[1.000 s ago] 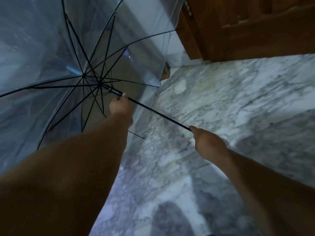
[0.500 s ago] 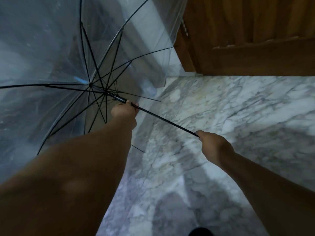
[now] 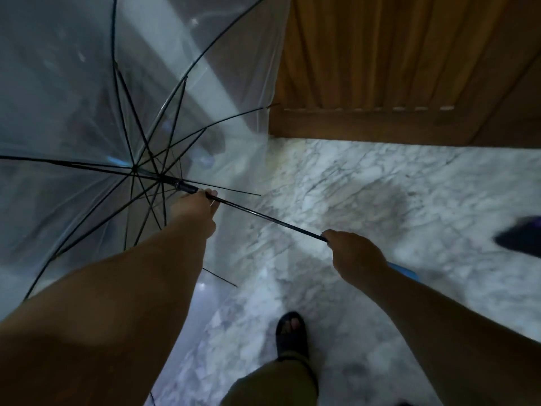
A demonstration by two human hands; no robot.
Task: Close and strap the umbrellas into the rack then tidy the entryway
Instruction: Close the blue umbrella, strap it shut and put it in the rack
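A clear umbrella (image 3: 87, 92) with black ribs is spread open across the left half of the view. Its thin black shaft (image 3: 263, 215) runs down to the right. My left hand (image 3: 196, 209) grips the shaft just below the black runner (image 3: 184, 186). My right hand (image 3: 354, 253) holds the lower end of the shaft, and a bit of light blue handle (image 3: 404, 272) sticks out behind it. No umbrella rack is in view.
A marble floor (image 3: 366, 186) lies below. A brown wooden door (image 3: 395, 68) stands at the top right. A dark shoe-like thing (image 3: 521, 237) lies at the right edge. My sandalled foot (image 3: 291, 332) is at the bottom centre.
The view has tilted down, so the door, my foot and the dark thing on the right have come into view. Both hands keep their hold on the shaft; the canopy stays open.
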